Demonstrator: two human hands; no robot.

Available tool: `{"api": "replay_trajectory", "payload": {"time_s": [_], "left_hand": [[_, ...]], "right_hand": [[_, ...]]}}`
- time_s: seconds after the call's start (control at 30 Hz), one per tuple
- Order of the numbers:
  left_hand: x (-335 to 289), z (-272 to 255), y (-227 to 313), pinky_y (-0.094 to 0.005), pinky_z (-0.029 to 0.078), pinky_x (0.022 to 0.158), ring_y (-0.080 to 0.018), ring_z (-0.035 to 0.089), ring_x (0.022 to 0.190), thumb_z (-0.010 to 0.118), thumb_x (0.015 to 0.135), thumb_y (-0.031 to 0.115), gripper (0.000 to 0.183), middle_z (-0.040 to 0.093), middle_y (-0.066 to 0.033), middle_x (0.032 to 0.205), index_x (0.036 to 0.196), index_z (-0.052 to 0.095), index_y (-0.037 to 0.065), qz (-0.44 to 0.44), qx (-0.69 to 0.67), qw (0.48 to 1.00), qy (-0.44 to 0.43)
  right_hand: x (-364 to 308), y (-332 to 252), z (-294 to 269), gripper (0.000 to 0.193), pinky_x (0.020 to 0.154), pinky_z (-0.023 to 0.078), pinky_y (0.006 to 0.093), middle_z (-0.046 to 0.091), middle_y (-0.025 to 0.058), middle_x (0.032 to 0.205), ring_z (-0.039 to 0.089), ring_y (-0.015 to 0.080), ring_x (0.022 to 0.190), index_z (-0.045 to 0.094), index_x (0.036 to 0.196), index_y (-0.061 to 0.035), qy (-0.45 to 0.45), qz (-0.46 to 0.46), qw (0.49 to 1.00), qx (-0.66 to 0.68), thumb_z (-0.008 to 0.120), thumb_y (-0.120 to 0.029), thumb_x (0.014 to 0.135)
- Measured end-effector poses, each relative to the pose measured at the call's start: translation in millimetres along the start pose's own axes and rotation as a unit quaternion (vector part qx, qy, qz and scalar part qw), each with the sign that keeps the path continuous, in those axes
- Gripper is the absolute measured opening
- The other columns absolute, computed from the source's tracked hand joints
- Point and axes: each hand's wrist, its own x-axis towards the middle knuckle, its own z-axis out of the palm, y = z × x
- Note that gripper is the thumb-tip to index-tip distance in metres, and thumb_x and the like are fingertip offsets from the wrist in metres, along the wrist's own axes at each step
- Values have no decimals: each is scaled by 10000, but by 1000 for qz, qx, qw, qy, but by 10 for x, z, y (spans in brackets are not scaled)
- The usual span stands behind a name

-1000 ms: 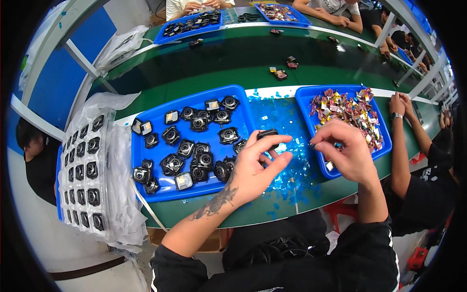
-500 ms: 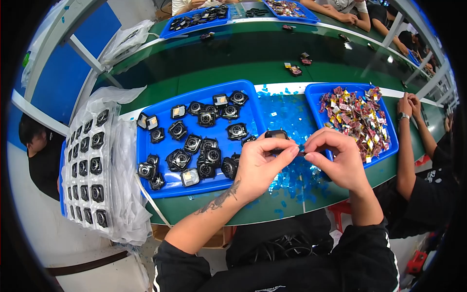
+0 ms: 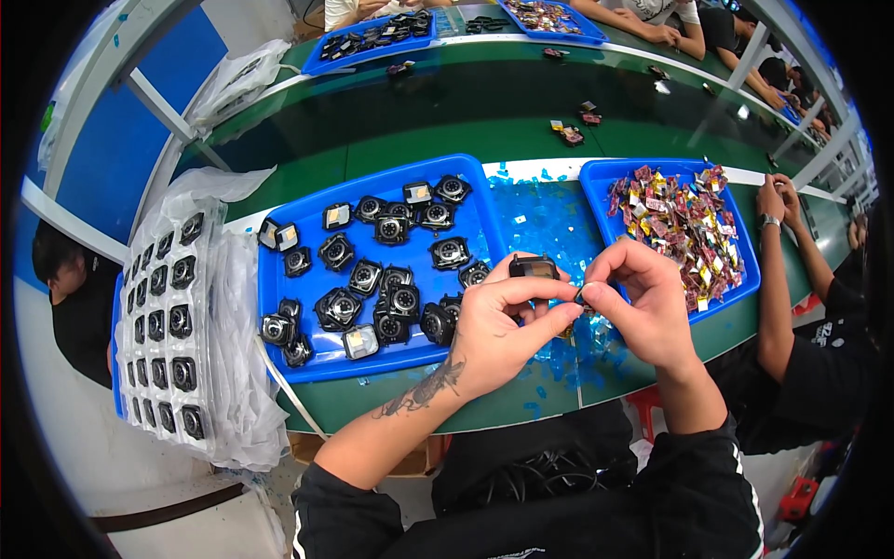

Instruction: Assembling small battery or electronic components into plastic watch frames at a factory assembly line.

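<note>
Over the gap between the two trays, my left hand is closed on a black square watch case that stands up behind its fingers. Close against its fingertips, my right hand pinches a tiny piece too small to make out. The blue tray on the left holds several black watch cases, some with round sensor backs facing up. To the right, another blue tray is heaped with small red, yellow and silver electronic parts. Small blue film pieces litter the table between the trays.
A plastic blister tray stack with watch cases stands at the far left. Loose parts lie on the dark green conveyor. A co-worker's hands are at the right. Farther trays stand across the belt.
The watch case in my left hand has tilted up and shows more of its face. My fingertips remain close together. Loose parts on the belt have shifted slightly right.
</note>
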Motion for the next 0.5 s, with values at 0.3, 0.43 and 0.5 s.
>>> {"api": "replay_trajectory", "payload": {"time_s": [0.3,0.43,0.5], "left_hand": [[14,35,-158,-187,444,639,-36,498,692,766,798,79,152,621,-46,986,940,735,34,51,-29,995,75],[17,16,-156,-183,431,629,-33,492,687,768,799,84,147,619,-47,969,931,732,28,44,-1,997,70],[19,20,-148,-181,426,621,-28,488,679,767,800,83,144,617,-47,966,927,731,26,49,5,996,71]], "right_hand": [[13,28,78,119,700,471,265,608,39,781,582,115,743,592,853,-5,33,-54,990,-126,703,-27,815],[31,3,103,130,678,469,279,602,72,770,594,163,715,582,838,-4,46,-103,971,-211,704,-7,794],[37,-11,100,139,670,462,299,597,82,767,592,193,710,581,833,-8,46,-122,964,-231,709,3,779]]}}
